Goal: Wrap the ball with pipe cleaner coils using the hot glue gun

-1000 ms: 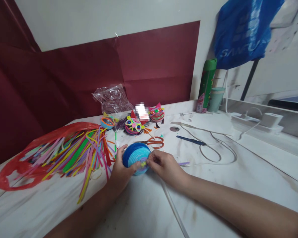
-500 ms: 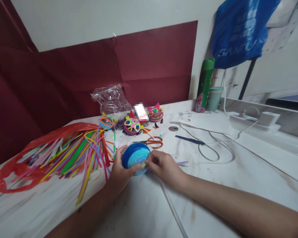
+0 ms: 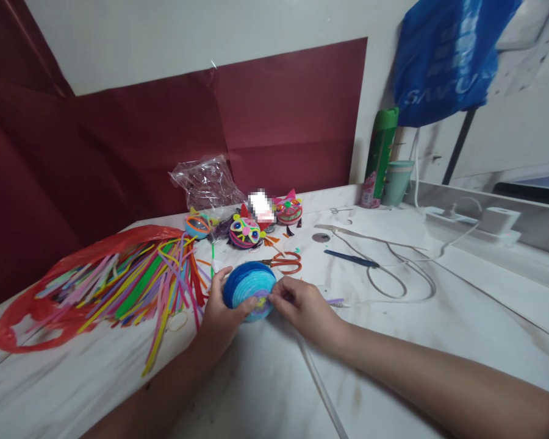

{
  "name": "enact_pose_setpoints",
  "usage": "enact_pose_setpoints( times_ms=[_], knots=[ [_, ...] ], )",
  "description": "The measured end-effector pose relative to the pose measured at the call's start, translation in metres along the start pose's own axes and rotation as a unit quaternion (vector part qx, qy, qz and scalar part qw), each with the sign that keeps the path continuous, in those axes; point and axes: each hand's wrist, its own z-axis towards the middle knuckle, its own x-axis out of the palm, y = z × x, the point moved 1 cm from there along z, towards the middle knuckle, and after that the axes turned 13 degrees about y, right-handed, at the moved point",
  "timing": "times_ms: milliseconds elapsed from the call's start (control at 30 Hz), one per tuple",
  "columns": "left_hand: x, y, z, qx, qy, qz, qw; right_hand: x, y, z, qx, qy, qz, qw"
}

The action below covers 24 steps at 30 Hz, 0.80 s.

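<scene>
A ball (image 3: 249, 286) wrapped in rings of dark to light blue fuzzy strips, with a small purple and yellow patch low on its right side, rests in my left hand (image 3: 226, 311). The left fingers curl round its far left side and the thumb presses near the patch. My right hand (image 3: 302, 305) is closed in a pinch against the ball's right edge, beside the patch. Whatever sits between those fingertips is too small to make out. Orange-handled scissors (image 3: 287, 263) lie just behind the ball.
Many coloured pipe cleaners (image 3: 137, 280) spill from a red plastic bag (image 3: 9, 329) at left. Behind are decorated face balls (image 3: 246, 233) and a clear plastic wrapper (image 3: 208, 183). To the right lie a dark blue tool (image 3: 350, 258), a looping cable (image 3: 400, 295) and a power strip (image 3: 443, 214).
The left thumb has shifted slightly left, so more of the purple and yellow patch shows. Both hands keep their hold, and the view has moved a little.
</scene>
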Motion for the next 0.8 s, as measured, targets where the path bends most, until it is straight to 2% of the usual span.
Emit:
enact_pose_setpoints(
  times_ms=[267,500,800],
  knots=[
    [0.0028,-0.0026,0.0006,0.008,0.023,0.023,0.999,-0.0003,-0.0039,0.0004,-0.011,-0.005,-0.014,1.000],
    [0.0042,-0.0040,0.0006,-0.001,0.020,0.043,0.999,0.0006,-0.0011,-0.0020,-0.012,0.002,-0.033,0.999],
    [0.0014,-0.0001,-0.0007,0.004,-0.010,0.030,0.999,0.0008,-0.0003,-0.0005,-0.004,-0.007,0.000,1.000]
  ],
)
